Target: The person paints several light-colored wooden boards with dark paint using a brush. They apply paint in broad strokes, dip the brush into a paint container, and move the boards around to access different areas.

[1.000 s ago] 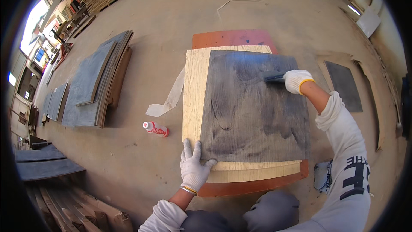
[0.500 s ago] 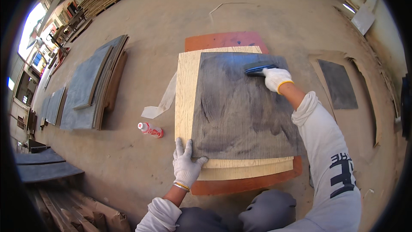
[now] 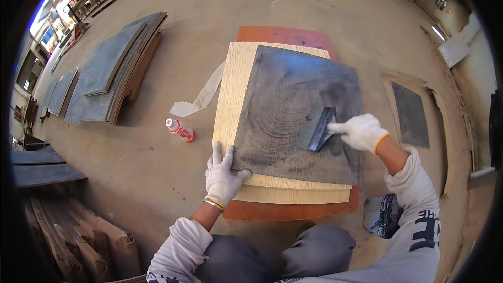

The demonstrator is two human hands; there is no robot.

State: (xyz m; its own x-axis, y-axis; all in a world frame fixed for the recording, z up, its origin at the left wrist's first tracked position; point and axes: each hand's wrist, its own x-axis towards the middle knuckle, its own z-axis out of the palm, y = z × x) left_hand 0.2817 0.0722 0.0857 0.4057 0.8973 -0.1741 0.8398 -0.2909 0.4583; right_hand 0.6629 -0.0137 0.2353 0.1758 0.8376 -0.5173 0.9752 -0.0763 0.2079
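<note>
In front of me lies a dark grey board with curved smear marks across its surface. It rests on pale wood-grain boards, whose edges show at the left, back and front. My right hand, in a white knitted glove, is closed round the handle of a wide scraper. The scraper's flat blade is against the right part of the dark board. My left hand, gloved too, lies with fingers spread at the near left corner, on the boards' edges.
A reddish-brown panel lies under the boards. To their left are a red-and-white bottle and a pale strip. Stacked dark panels stand farther left. A black-smeared container is by my right knee; another dark panel lies right.
My right hand has drawn the scraper from the board's far right towards me, and curved streaks now show on the surface. The left hand keeps its hold at the corner. The view has shifted.
</note>
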